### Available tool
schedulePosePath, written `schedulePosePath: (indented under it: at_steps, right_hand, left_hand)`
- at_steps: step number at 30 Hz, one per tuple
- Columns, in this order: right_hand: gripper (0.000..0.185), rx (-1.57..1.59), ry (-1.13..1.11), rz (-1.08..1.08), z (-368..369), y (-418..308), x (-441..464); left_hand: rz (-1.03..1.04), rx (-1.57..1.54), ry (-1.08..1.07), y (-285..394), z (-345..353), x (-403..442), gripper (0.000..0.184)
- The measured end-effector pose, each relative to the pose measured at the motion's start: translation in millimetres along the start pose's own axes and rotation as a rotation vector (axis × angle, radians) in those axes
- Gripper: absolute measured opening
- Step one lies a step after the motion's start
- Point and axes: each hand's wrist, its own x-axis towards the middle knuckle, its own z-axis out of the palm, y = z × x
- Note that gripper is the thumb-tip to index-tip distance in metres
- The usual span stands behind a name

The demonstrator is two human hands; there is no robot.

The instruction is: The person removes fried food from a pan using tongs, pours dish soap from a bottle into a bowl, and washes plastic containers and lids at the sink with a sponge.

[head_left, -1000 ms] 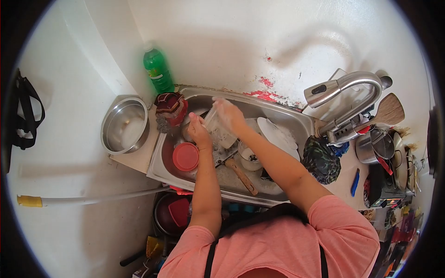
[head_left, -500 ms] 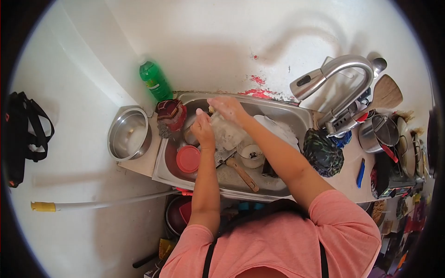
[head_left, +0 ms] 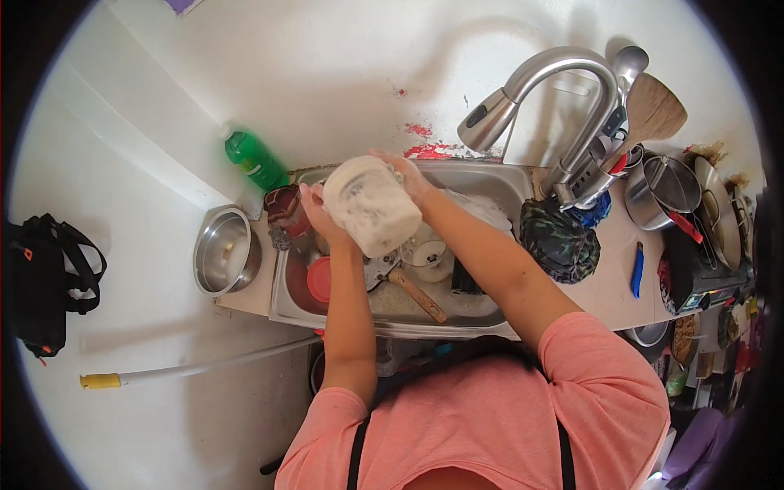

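Observation:
A pale, sudsy tub [head_left: 374, 208] is raised over the sink [head_left: 282, 304], tilted on its side. My left hand [head_left: 324, 220] holds it from the left, fingers partly hidden behind it. On its far right side my right hand [head_left: 411, 178] grips it, with most of its fingers out of sight. Beneath, in the sink, lie a red plastic bowl [head_left: 319, 280], a utensil with a wooden handle [head_left: 418, 296] and a clear container [head_left: 429, 257]. Whitish soapy dishes [head_left: 482, 211] rest at the sink's right side.
A steel faucet [head_left: 563, 61] arches over the right side. A steel basin [head_left: 222, 253] and a green bottle [head_left: 255, 159] stand at the left. Right of the sink are a dark patterned bundle [head_left: 559, 241], a blue-handled tool [head_left: 636, 271] and a steel pot [head_left: 653, 192].
The tub has come up toward the camera and turned, so its pale round side now shows. Both hands have shifted with it. The view has swung slightly.

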Motion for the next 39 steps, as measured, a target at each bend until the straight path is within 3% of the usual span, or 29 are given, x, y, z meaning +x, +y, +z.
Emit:
schedulePosePath:
  at_steps: [2, 3, 4, 6, 7, 9, 10, 12, 13, 15, 17, 18, 21, 24, 27, 30, 33, 36, 39]
  right_hand:
    - [0.027, 0.145, 0.002, 0.003, -7, 12, 6]
    - [0.027, 0.218, 0.002, 0.005, -8, 14, 5]
    - [0.030, -0.193, 0.044, -0.069, -12, 11, 4]
    - [0.035, -1.008, 0.137, -0.212, 5, -10, -17]
    - [0.035, -1.383, 0.163, -0.320, 12, -9, -23]
    - [0.034, -1.779, 0.136, -0.556, 24, -4, -23]
    - [0.034, -1.849, 0.113, -0.630, 26, -5, -23]
    - [0.034, -1.697, 0.076, -0.644, 23, -13, -21]
    - [0.034, -1.502, 0.058, -0.607, 19, -20, -18]
    - [0.035, -0.923, -0.006, -0.482, 7, -26, -11]
    - [0.031, -0.135, -0.054, -0.052, -4, -20, -4]
    - [0.030, 0.260, -0.075, 0.162, -10, -14, -1]
    - [0.033, 0.548, -0.107, -0.036, -7, 29, -7]
    - [0.038, 0.826, 0.191, -0.138, 10, 43, -21]
    - [0.041, 0.887, 0.357, -0.152, 14, 38, -20]
    - [0.044, 0.574, 0.484, -0.231, 1, 47, -5]
    - [0.044, -0.287, 0.765, -0.606, 3, 61, 1]
    - [0.048, -0.974, 1.000, -1.032, 47, 66, -30]
    - [0.041, -1.404, 0.858, -1.059, 35, 60, -38]
  left_hand:
    - [-0.100, 0.165, 0.258, -11, 0, 4, 0.043]
    - [-0.098, 0.306, 0.268, -14, -4, 5, 0.041]
    - [-0.098, 0.446, 0.279, -17, -8, 5, 0.040]
    - [0.002, 0.840, 0.052, -22, -34, 9, 0.037]
    - [0.100, 0.894, 0.072, -28, -41, 10, 0.037]
    - [0.303, 0.992, 0.110, -39, -26, 12, 0.037]
    - [0.231, 0.897, 0.101, -35, -16, 7, 0.040]
    - [0.184, 0.872, 0.132, -24, -4, 3, 0.042]
    - [0.160, 0.860, 0.149, -17, -4, 3, 0.043]
    - [0.091, 0.513, 0.113, -9, 1, 1, 0.037]
    - [-0.042, 0.100, 0.147, -9, 10, -3, 0.033]
    - [-0.037, 0.104, 0.106, -13, 6, -4, 0.031]
    - [-0.015, 0.112, -0.019, -29, -9, -4, 0.054]
    - [0.140, 0.246, 0.257, -57, 7, -24, 0.056]
    - [0.008, 0.280, 0.265, -66, 3, -41, 0.049]
    - [-0.089, 0.239, 0.124, -64, 8, -48, 0.044]
    - [-0.149, 0.224, -0.018, -52, 17, -39, 0.041]
    - [0.489, 1.678, -0.301, -45, -5, -22, 0.037]
    - [0.338, 1.423, -0.287, -49, -10, -22, 0.033]
